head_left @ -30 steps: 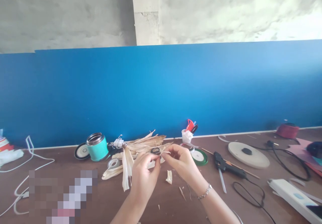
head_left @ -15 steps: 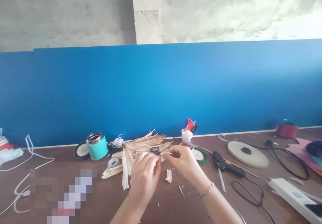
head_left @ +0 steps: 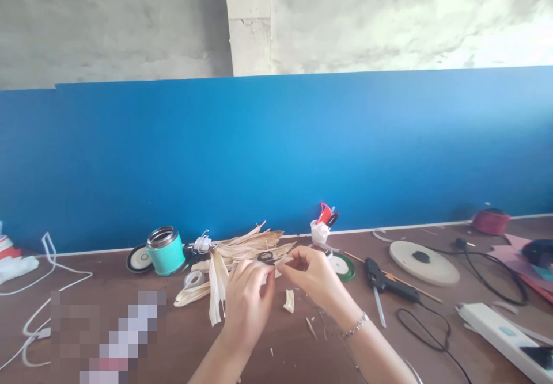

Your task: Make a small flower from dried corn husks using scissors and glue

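Observation:
My left hand [head_left: 249,300] is closed, its thumb and fingertips drawn together; what lies in them is mostly hidden. Close to its right, my right hand [head_left: 313,274], with a bracelet at the wrist, pinches a small pale piece of dried husk [head_left: 284,261]. The two sets of fingertips nearly meet over the table. Behind them lies a spread heap of dried corn husks [head_left: 246,244], with black-handled scissors [head_left: 265,256] partly on it. A loose husk scrap [head_left: 289,301] rests on the table between my forearms.
A turquoise flask [head_left: 165,251] stands left beside its lid [head_left: 140,258] and a tape roll [head_left: 194,279]. A white cup [head_left: 320,232] with pens stands behind my right hand. Rightward lie a glue gun [head_left: 386,283], a round white disc [head_left: 423,264] and a power strip [head_left: 503,338].
Both hands stay almost in place, fingertips still close together. The whole view has shifted very slightly.

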`<state>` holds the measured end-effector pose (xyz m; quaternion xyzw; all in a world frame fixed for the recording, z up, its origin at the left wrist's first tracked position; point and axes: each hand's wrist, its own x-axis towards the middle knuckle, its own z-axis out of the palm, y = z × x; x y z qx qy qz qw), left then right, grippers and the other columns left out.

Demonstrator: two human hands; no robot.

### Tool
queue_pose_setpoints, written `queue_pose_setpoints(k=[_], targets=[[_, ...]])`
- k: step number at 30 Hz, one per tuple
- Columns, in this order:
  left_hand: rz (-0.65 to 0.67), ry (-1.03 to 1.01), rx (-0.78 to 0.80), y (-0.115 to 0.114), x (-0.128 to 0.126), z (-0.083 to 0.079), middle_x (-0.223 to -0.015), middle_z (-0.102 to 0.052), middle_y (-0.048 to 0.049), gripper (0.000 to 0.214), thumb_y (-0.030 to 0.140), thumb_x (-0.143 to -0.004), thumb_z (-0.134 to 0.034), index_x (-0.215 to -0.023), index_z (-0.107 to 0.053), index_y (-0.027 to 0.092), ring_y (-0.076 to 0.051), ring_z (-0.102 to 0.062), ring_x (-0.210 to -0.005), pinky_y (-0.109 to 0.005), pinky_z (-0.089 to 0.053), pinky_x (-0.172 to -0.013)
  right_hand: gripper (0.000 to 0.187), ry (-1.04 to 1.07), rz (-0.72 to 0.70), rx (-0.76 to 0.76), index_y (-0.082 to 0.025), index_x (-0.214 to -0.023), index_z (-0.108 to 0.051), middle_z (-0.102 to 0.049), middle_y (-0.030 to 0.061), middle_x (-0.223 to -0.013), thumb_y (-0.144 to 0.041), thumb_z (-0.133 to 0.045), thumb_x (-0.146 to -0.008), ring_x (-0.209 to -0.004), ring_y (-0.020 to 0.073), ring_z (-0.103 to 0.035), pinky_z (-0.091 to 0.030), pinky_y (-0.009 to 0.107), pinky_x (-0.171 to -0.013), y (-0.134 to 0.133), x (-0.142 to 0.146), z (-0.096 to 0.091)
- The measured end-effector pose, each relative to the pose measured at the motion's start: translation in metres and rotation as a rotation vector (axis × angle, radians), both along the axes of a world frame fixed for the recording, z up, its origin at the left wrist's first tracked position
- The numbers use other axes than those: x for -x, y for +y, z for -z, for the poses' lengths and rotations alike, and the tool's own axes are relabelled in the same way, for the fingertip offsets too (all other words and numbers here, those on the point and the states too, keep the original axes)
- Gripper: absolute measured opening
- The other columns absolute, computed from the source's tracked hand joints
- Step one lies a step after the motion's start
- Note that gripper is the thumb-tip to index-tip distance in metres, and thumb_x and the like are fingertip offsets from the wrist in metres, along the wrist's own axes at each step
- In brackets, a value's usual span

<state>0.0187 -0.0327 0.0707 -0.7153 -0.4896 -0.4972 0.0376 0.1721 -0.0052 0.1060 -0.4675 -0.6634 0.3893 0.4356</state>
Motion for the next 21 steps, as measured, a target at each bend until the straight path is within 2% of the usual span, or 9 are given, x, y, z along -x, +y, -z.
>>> queue_pose_setpoints(k=[3, 5, 8, 11, 13, 15, 17, 21], targets=[[0.055, -0.393, 0.337, 0.004, 0.001, -0.007, -0.074, -0.068, -0.0031, 0.015, 0.030, -0.080, -0.056, -0.075, -0.066, 0.021, -0.020, -0.059, -0.072, -0.029, -0.041, -0.065, 0.032, 0.055, -0.059, 0.044, -0.019, -0.096, -0.060, -0.064, 0.0035, -0.091, -0.034, -0.067, -0.069, -0.058, 0.0113, -0.056, -0.040, 0.022, -0.048, 0.001, -0.010, -0.005], [0.121, -0.636, 0.549, 0.006, 0.004, -0.013, -0.074, -0.068, -0.0024, 0.019, 0.037, -0.078, -0.059, -0.076, -0.066, 0.020, -0.018, -0.058, -0.069, -0.027, -0.040, -0.063, 0.041, 0.131, -0.057, 0.084, -0.021, -0.107, -0.057, -0.061, 0.0063, -0.104, -0.039, -0.065, -0.071, -0.058, 0.0100, -0.056, -0.036, 0.021, -0.043, 0.004, -0.019, -0.010], [0.278, -0.844, 0.727, 0.009, 0.008, -0.016, -0.071, -0.064, -0.0010, 0.022, 0.039, -0.076, -0.062, -0.072, -0.064, 0.017, -0.013, -0.052, -0.065, -0.023, -0.037, -0.062, 0.043, 0.318, -0.005, 0.102, -0.019, -0.108, -0.059, -0.061, 0.0089, -0.104, -0.042, -0.064, -0.072, -0.057, 0.0095, -0.054, -0.028, 0.020, -0.038, 0.011, -0.035, -0.018], [0.459, -1.001, 0.825, 0.011, 0.011, -0.012, -0.068, -0.060, -0.0003, 0.022, 0.037, -0.074, -0.067, -0.067, -0.063, 0.016, -0.010, -0.048, -0.063, -0.021, -0.035, -0.060, 0.041, 0.542, 0.096, 0.030, -0.020, -0.106, -0.061, -0.062, 0.0085, -0.104, -0.041, -0.064, -0.072, -0.055, 0.0087, -0.049, -0.025, 0.021, -0.038, 0.020, -0.048, -0.020], [0.572, -1.124, 0.894, 0.012, 0.011, -0.008, -0.068, -0.059, -0.0004, 0.020, 0.034, -0.071, -0.070, -0.069, -0.063, 0.015, -0.009, -0.048, -0.063, -0.021, -0.036, -0.060, 0.036, 0.598, 0.149, -0.012, -0.019, -0.102, -0.063, -0.063, 0.0059, -0.089, -0.039, -0.063, -0.073, -0.050, 0.0079, -0.044, -0.026, 0.022, -0.039, 0.023, -0.052, -0.018], [0.671, -1.210, 0.966, 0.011, 0.010, -0.006, -0.068, -0.058, -0.0003, 0.020, 0.032, -0.069, -0.073, -0.070, -0.063, 0.015, -0.009, -0.049, -0.062, -0.021, -0.036, -0.060, 0.030, 0.505, 0.140, 0.013, -0.017, -0.093, -0.067, -0.058, 0.0010, -0.066, -0.040, -0.064, -0.073, -0.044, 0.0066, -0.036, -0.024, 0.022, -0.040, 0.024, -0.049, -0.014], [0.733, -1.243, 1.018, 0.010, 0.009, -0.006, -0.066, -0.057, -0.0002, 0.021, 0.031, -0.068, -0.074, -0.070, -0.063, 0.014, -0.008, -0.049, -0.060, -0.021, -0.036, -0.059, 0.028, 0.340, 0.068, 0.076, -0.016, -0.083, -0.069, -0.052, -0.0016, -0.058, -0.041, -0.066, -0.071, -0.043, 0.0061, -0.033, -0.022, 0.022, -0.040, 0.020, -0.040, -0.011], [0.759, -1.230, 1.066, 0.007, 0.006, -0.008, -0.063, -0.056, -0.0006, 0.022, 0.031, -0.066, -0.076, -0.067, -0.062, 0.013, -0.009, -0.049, -0.058, -0.022, -0.035, -0.057, 0.025, 0.204, -0.147, 0.108, -0.018, -0.079, -0.069, -0.062, 0.0020, -0.075, -0.041, -0.067, -0.071, -0.058, 0.0108, -0.049, -0.036, 0.022, -0.049, 0.008, -0.019, -0.010]])
